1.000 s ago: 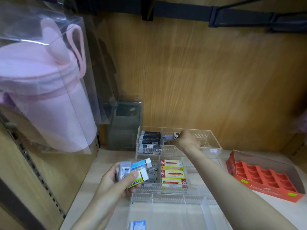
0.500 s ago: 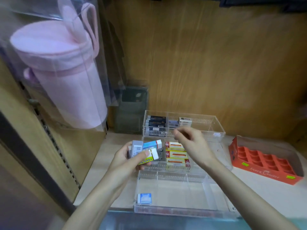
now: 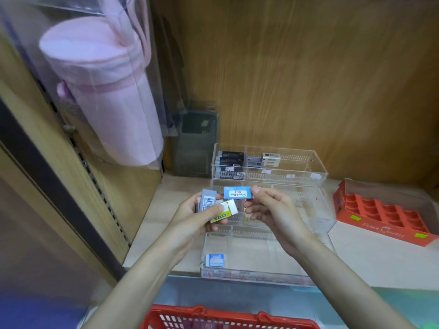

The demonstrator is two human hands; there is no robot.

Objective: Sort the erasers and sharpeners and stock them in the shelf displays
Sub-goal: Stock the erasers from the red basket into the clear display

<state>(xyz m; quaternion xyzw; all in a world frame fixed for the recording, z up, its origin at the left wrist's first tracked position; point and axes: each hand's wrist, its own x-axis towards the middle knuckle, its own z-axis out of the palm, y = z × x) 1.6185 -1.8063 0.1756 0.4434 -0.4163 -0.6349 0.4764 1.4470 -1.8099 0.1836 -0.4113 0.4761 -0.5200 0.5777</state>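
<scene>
right hand [image 3: 273, 214] pinches blue eraser [image 3: 237, 192]; left hand [image 3: 192, 218] grips grey [image 3: 208, 202] and yellow [image 3: 224, 212] erasers, maybe more hidden. risk: loose stack slips into wrong tray [image 3: 318, 203] compartment.

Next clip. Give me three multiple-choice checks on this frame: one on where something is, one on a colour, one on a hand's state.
1. The lone blue-and-white eraser lies in: A) the front tier of the clear display; B) its rear tier; C) a palm.
2. The right hand pinches a sleeved eraser whose sleeve is: A) red; B) green; C) blue.
3. The left hand: A) lies flat, empty; B) grips erasers; C) hangs idle.
Answers: 1 A, it sits alone in the tier nearest the camera. 2 C, blue shows beside the fingertips. 3 B, fingers curl round a grey eraser and a yellow-and-white eraser.
</scene>
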